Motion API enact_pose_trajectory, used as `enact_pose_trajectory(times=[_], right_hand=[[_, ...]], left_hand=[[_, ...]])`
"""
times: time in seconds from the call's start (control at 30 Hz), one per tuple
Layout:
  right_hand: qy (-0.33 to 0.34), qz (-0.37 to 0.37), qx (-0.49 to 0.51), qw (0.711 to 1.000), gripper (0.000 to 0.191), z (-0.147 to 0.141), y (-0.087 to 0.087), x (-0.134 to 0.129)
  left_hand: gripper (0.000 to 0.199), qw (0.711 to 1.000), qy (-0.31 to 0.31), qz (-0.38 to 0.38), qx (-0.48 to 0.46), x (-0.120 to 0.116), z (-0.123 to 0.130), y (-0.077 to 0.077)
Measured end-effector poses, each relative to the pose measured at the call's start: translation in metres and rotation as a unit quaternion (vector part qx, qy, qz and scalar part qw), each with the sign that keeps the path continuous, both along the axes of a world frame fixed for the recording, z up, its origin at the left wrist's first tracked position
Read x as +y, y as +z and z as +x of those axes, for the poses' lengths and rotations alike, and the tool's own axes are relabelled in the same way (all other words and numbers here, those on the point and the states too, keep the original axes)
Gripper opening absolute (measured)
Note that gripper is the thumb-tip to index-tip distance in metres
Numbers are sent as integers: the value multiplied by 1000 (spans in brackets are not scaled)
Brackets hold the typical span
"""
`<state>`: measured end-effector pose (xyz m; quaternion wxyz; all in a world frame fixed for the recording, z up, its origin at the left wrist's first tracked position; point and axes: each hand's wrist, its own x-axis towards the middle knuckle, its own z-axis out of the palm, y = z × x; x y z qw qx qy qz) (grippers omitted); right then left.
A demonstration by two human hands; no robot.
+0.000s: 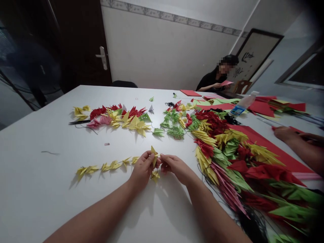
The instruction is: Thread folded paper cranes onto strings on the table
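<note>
Yellow fold (153, 157), held upright between two hands over a white table (32, 152)

Entries run left to right, placed by the yellow fold.

Thread (50, 153): one short dark length, far left of the fold, lying loose.

Black tool (79, 122): perhaps scissors, beyond and left; presumably parked off the working spot.

Yellow row (111, 166): small paper pieces in line, left of the fold, reaching the left hand. Laid out straight, probably to prevent tangling; its link to the fold is hidden.

Mixed row (118, 118): red, pink, yellow and green pieces, beyond and left.

Left hand (144, 168): thumb and fingers pinched shut on the fold's body, likely to steady it.

Right hand (177, 167): just right, fingertips bunched at the fold's tip; whether they grip paper or thread, or merely touch, cannot be told.

Green cluster (176, 131): beyond and slightly right.

Large heap (217, 138): multicoloured strands, right, seemingly massed aside to leave elbow room.

Co-worker (209, 80): far beyond and right, holding pink paper (226, 82).

Bottle (243, 104): beyond and right, standing tilted in view among paper sheets.

Another person's hand (286, 135): far right; its grip is unclear.
</note>
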<state>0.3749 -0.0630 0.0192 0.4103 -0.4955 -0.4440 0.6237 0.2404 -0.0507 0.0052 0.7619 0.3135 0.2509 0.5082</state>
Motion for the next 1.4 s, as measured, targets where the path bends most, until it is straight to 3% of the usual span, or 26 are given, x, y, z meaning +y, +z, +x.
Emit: enact_pose_trajectory(times=[0.13,0.4,0.9,1.4], right_hand=[[19,-54,127,990,36,-11,-5,-1],[-13,-79,239,968,23,-14,-6,1],[-178,-30,189,965,28,-12,-4,2],[-175,-16,246,953,33,-14,-3,2]], left_hand=[[26,999,-32,28,8,1,0,0],[24,996,-74,43,2,2,-2,-4],[27,998,-58,-31,-22,1,-4,-4],[24,998,-67,9,-19,1,-1,-10]])
